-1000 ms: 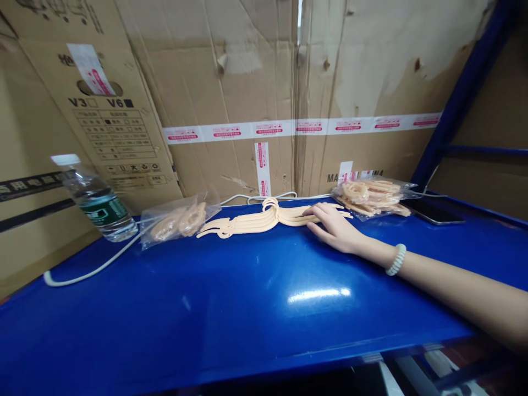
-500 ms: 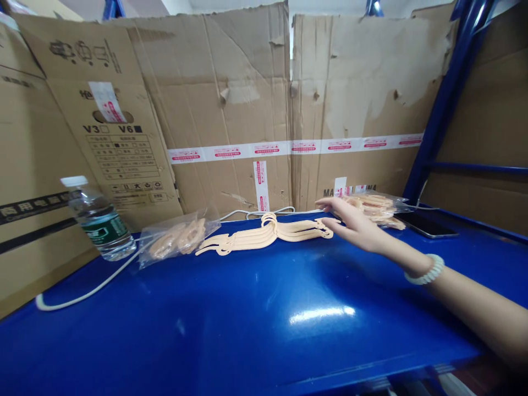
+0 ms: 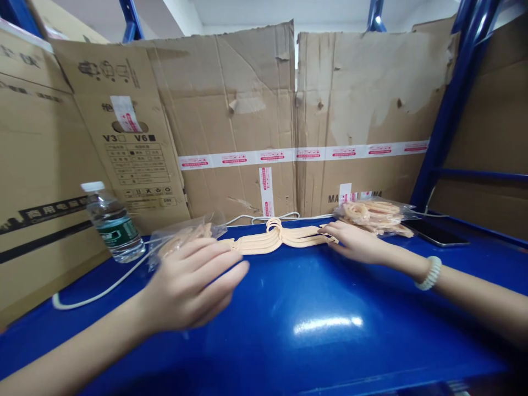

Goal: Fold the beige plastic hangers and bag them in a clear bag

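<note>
Peach-coloured hangers (image 3: 260,242) lie nested in a flat stack on the blue table (image 3: 264,330), their hooks pointing away from the person. At the right end of the stack is the right hand (image 3: 355,242), palm down, its fingertips over the hanger ends and the thumb lower down; whether it grips them or only rests there, I cannot tell. A pale beaded bracelet (image 3: 429,273) circles that wrist. Near the left end, on the person's side of the stack, the left hand (image 3: 192,289) is raised and somewhat blurred, half open with fingers loosely bent, nothing showing between them. It stands in the way of the view, covering the stack's left tip, so contact there cannot be judged. Just left of the stack, partly behind that hand, is a clear bag (image 3: 181,237) of peach-coloured pieces; just right of the stack, beyond the right hand, sits a second, fuller bag (image 3: 373,214). A dark phone (image 3: 435,232) lies farther right of the stack. Well to its left a water bottle (image 3: 115,228) stands upright, a white cable (image 3: 84,304) looping in front, and more cable runs behind the hooks. Beyond the stack rise cardboard sheets (image 3: 243,110) crossed by printed tape (image 3: 274,155).
</note>
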The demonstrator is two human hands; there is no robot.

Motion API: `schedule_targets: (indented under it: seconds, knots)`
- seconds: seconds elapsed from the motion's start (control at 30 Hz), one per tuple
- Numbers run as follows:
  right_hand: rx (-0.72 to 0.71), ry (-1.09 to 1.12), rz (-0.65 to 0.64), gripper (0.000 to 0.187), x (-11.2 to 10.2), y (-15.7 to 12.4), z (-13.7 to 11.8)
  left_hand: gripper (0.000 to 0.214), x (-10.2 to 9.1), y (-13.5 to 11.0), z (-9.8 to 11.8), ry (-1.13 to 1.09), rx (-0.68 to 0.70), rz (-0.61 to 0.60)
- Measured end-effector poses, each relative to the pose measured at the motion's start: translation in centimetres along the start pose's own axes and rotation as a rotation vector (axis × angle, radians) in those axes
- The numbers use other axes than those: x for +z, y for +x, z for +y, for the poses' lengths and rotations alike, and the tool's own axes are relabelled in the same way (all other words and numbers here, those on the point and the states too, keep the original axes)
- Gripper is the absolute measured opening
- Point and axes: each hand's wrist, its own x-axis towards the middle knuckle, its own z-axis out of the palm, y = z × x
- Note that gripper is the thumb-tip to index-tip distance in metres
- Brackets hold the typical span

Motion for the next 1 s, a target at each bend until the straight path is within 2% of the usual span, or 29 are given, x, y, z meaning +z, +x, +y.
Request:
schedule_targets:
  seconds: [0.07,0.13,0.17,0.27,0.33,0.5,0.7,1.0]
  knots:
    - [-0.015,-0.007,-0.015,0.033,0.6,0.1,0.3,0.036,2.2,0.7,-0.6,0.103,0.023,-0.194]
    - [-0.049,0.026,-0.023,0.032,0.8,0.0,0.5,0.048,4.2,0.9,-1.3,0.103,-0.065,-0.341]
    - [-0.065,0.044,-0.029,0.031,0.9,-0.1,0.5,0.048,4.9,0.8,-1.5,0.081,-0.116,-0.364]
    - [-0.072,0.076,-0.043,0.032,1.0,-0.5,0.2,0.039,6.1,0.0,-1.8,0.018,-0.191,-0.356]
    - [-0.06,0.092,-0.042,0.033,1.2,-0.5,0.0,0.033,6.3,-0.5,-1.4,-0.007,-0.176,-0.345]
    - [-0.075,0.115,0.008,0.027,1.9,-0.3,0.1,0.026,6.4,-0.5,0.0,-0.06,-0.09,-0.334]
    - [-0.066,0.217,0.026,0.021,2.0,-0.6,0.2,0.025,6.5,-0.5,0.5,-0.126,-0.108,-0.319]
    - [-0.031,0.281,0.02,0.023,2.4,-0.6,0.8,0.024,5.9,-0.3,1.3,-0.254,-0.106,-0.316]
